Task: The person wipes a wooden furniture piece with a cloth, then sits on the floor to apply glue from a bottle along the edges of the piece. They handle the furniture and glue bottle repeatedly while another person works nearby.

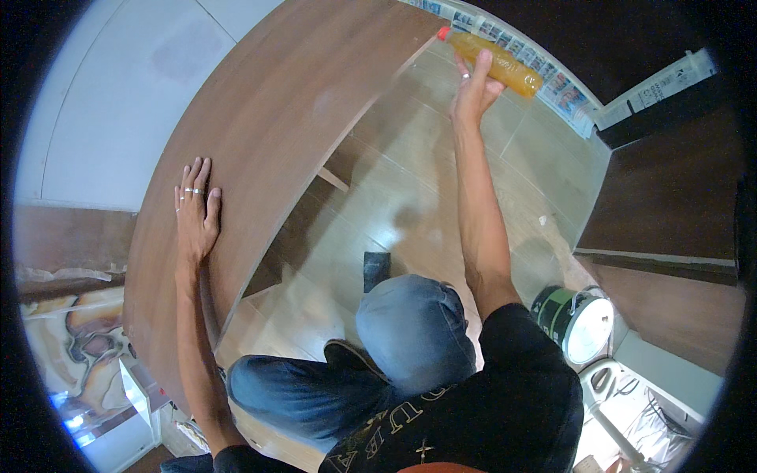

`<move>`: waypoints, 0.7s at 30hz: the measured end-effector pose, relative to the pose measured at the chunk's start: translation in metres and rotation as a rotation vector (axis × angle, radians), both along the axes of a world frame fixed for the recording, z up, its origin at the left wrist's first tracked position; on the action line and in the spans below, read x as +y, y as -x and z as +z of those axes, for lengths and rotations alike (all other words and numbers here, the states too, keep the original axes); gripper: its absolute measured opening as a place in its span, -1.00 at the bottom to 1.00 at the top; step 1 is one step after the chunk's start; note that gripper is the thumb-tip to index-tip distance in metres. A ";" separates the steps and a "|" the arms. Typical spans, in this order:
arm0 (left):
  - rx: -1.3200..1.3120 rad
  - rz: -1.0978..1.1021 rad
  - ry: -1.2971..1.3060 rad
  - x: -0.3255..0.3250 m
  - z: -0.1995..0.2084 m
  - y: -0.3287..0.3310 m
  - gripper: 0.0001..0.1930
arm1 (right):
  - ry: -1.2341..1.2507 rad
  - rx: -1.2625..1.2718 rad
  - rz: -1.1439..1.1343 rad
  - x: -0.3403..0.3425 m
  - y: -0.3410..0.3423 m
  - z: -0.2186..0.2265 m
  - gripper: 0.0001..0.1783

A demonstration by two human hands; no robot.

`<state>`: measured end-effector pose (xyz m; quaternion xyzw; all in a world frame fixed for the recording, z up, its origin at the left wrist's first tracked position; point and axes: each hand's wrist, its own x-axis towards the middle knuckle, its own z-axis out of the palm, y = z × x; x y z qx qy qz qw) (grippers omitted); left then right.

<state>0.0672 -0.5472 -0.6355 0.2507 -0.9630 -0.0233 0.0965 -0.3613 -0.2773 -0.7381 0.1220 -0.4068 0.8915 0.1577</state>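
In my right hand (475, 88), stretched far forward, is a plastic bottle (516, 76) of yellow-orange liquid with a red cap. The bottle lies tilted across my fingers, its cap end toward the left, above the tiled floor. My left hand (196, 206) rests flat on a long brown wooden panel (260, 118), fingers stretched out and rings on some of them. The panel's right edge runs between my two arms.
Newspaper strips (544, 67) line the floor's far edge by dark panels. A green paint bucket (579, 322) with a white lid stands to my right. A dark sandpaper-like piece (377, 270) lies on the tiled floor (426, 189) before my knee. Wooden legs show under the panel.
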 end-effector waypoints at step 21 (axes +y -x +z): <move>0.018 -0.001 0.019 -0.005 -0.004 -0.001 -0.45 | 0.165 -0.138 0.182 0.024 0.005 -0.016 -0.51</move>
